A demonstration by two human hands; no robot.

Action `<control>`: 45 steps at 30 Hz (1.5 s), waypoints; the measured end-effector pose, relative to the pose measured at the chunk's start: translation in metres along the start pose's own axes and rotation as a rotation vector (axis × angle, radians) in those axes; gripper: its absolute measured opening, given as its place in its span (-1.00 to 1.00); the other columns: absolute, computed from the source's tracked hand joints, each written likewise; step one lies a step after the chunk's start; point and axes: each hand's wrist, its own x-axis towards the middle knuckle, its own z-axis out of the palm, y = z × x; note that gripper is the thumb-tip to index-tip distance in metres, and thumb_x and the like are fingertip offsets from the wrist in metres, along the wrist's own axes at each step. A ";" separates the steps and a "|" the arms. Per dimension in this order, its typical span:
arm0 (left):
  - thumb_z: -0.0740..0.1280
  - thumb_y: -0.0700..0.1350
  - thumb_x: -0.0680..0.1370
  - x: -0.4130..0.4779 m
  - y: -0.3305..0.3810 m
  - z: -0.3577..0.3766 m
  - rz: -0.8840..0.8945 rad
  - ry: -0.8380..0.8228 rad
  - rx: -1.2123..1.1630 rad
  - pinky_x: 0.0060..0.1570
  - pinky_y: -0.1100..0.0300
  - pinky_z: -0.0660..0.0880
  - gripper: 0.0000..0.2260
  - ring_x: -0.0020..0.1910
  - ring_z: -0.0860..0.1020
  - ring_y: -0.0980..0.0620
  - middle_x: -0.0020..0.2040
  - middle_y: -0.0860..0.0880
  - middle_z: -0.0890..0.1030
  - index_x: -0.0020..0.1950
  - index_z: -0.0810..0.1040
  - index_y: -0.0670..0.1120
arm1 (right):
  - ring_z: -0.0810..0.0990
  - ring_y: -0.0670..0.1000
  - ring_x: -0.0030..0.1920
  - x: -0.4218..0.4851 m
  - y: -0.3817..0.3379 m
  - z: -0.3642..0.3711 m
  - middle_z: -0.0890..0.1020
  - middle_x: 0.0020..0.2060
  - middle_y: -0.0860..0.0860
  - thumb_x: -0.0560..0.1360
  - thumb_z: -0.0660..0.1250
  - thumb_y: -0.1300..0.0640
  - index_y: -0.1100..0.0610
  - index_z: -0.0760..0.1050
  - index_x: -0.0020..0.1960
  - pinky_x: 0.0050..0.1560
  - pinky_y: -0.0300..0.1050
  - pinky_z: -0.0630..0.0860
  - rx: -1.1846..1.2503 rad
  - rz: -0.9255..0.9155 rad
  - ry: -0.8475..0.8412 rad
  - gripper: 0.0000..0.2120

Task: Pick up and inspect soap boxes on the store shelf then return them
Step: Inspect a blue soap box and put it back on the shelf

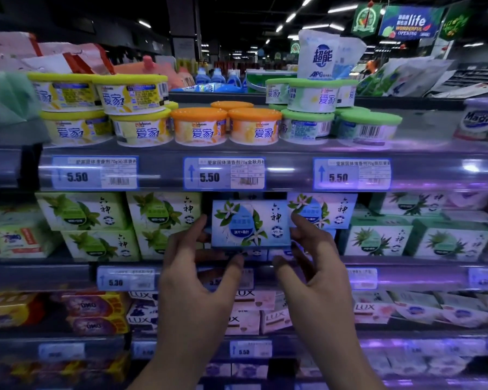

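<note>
A light blue soap box (251, 223) with white flowers and a blue drop printed on it is held upright in front of the middle shelf. My left hand (197, 274) pinches its left end, fingers at the side and thumb under the bottom edge. My right hand (313, 266) pinches its right end the same way. A second blue soap box (326, 209) stands on the shelf just behind and to the right. Green soap boxes (158, 212) are stacked to the left.
The shelf above carries round air-freshener tubs (200, 126) with yellow, orange and green lids, over a price rail (223, 173). Aloe-print green boxes (378, 236) stand to the right. Below, LUX soap boxes (245, 313) and yellow OMO bars (90, 313) fill the lower shelf.
</note>
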 end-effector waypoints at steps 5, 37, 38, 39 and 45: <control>0.46 0.17 0.41 -0.008 0.006 -0.006 0.005 0.048 -0.189 -0.09 0.38 0.63 -0.63 0.08 0.68 0.21 0.14 0.15 0.64 0.20 0.59 0.21 | 0.70 -0.20 0.08 -0.008 0.000 -0.013 0.61 0.18 -0.03 0.53 0.45 0.40 -0.14 0.61 0.24 -0.06 -0.35 0.64 0.174 -0.032 -0.024 -0.51; 0.69 0.08 0.30 -0.032 -0.024 -0.048 -0.441 -0.473 -0.832 -0.01 -0.01 0.68 -0.37 0.21 0.69 -0.11 0.31 0.03 0.68 0.34 0.60 0.14 | 0.67 0.10 0.05 -0.076 -0.065 0.003 0.61 0.08 -0.05 0.27 0.66 -0.22 -0.19 0.57 0.36 -0.05 0.05 0.71 -0.014 -0.124 -0.038 -0.31; 0.70 0.02 0.31 -0.034 -0.026 -0.047 -0.462 -0.447 -0.844 -0.03 0.00 0.68 -0.42 0.18 0.71 -0.09 0.28 0.03 0.69 0.30 0.62 0.15 | 0.66 0.08 0.05 -0.078 -0.064 0.002 0.61 0.09 -0.06 0.27 0.67 -0.19 -0.20 0.54 0.39 -0.04 0.05 0.71 -0.022 -0.117 -0.052 -0.27; 0.72 -0.07 0.29 -0.036 -0.028 -0.046 -0.470 -0.418 -0.853 -0.06 0.02 0.68 -0.44 0.13 0.72 -0.06 0.24 0.04 0.71 0.24 0.65 0.15 | 0.67 0.07 0.04 -0.080 -0.062 0.001 0.62 0.10 -0.05 0.26 0.69 -0.16 -0.21 0.51 0.42 -0.04 0.05 0.71 -0.014 -0.106 -0.057 -0.23; 0.72 -0.04 0.22 -0.036 -0.008 -0.051 -0.113 -0.213 -0.584 -0.18 0.26 0.66 -0.55 -0.03 0.73 0.06 0.04 0.09 0.73 -0.04 0.63 0.27 | 0.72 0.03 0.09 -0.077 -0.047 -0.019 0.73 0.12 0.03 0.40 0.57 0.30 -0.16 0.54 0.22 0.02 -0.19 0.64 0.142 -0.081 -0.021 -0.47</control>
